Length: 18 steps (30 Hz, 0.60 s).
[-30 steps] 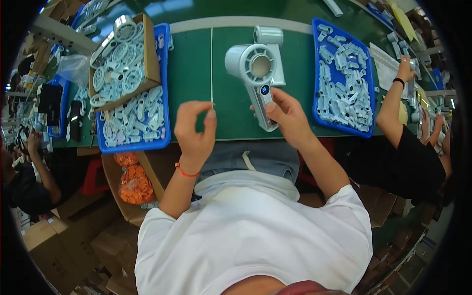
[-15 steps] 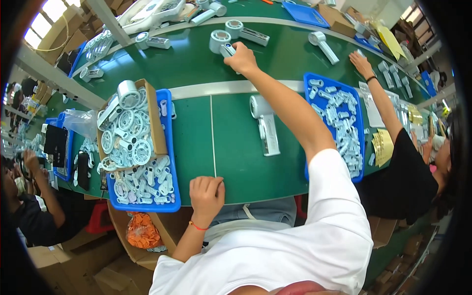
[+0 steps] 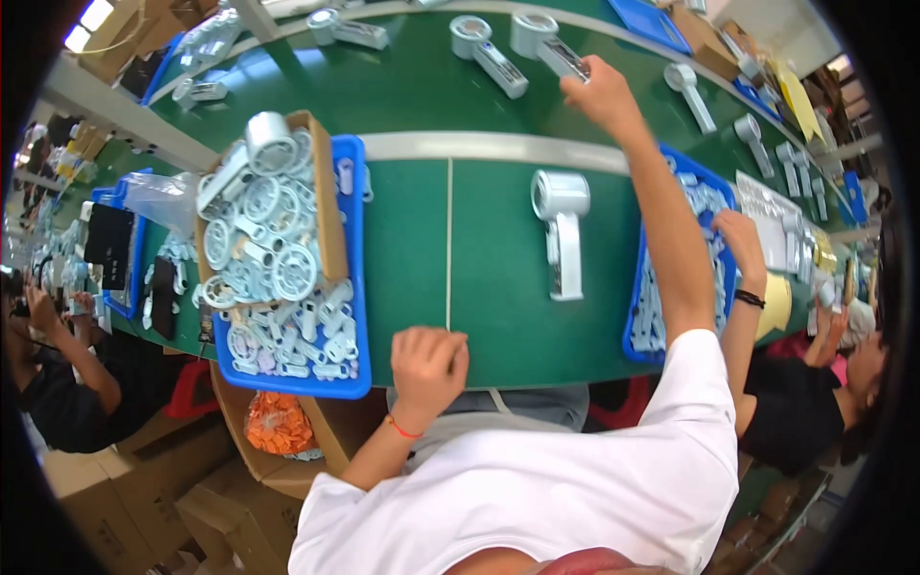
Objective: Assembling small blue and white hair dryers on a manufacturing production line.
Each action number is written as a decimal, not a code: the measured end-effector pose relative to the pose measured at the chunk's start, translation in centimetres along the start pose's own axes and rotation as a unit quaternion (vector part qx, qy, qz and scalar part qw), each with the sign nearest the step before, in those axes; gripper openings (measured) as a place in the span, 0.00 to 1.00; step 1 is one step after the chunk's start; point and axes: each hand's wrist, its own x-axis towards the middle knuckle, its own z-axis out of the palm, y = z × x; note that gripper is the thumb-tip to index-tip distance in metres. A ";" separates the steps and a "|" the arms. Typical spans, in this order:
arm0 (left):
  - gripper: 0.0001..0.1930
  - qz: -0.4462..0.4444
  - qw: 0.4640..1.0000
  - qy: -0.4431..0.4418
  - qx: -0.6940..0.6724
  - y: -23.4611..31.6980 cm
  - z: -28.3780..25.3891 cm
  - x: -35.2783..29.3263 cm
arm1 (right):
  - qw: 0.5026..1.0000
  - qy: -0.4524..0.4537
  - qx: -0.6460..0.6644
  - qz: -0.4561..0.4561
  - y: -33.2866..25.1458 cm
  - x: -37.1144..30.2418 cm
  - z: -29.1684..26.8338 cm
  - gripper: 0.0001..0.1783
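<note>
My right hand (image 3: pixel 604 96) reaches across to the far strip, its fingers closed on the handle end of a pale handheld fan (image 3: pixel 533 34) with a round head. Just left of it lies a similar handheld fan (image 3: pixel 498 69), untouched. My left hand (image 3: pixel 426 372) rests at the near edge of the green table (image 3: pixel 407 249), fingers curled in and nothing visible in them. Another pale fan (image 3: pixel 567 244) lies on the table between my arms, its round head away from me.
On the left, a blue tray (image 3: pixel 359 374) holds small pale parts and a cardboard box (image 3: pixel 331 201) of rings and casings. My right forearm partly covers another blue tray (image 3: pixel 634 331); a co-worker's hand (image 3: pixel 738 235) is over it. Several more fans lie along the far strip.
My right hand has left the first fan and closed on the fan to its right, whose handle has swung toward me. The co-worker's hand has come back to the right tray. The view has shifted.
</note>
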 end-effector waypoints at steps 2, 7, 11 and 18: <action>0.10 -0.119 0.965 -0.017 -0.232 0.6 0.5 0.4 | 0.983 0.110 0.041 -0.142 -3.8 -8.5 -0.7 0.23; 0.37 -0.179 0.580 0.081 -0.791 4.7 3.9 3.5 | 0.985 -0.036 0.036 -0.165 -9.1 -22.4 -3.2 0.22; 0.16 -0.282 0.622 0.042 -0.729 2.2 2.3 1.8 | 0.991 0.125 -0.048 0.017 -3.2 -21.9 -6.4 0.11; 0.21 -0.271 0.701 -0.067 -0.657 1.5 1.0 -0.3 | 0.972 -0.081 -0.168 0.144 7.8 -21.6 -6.7 0.19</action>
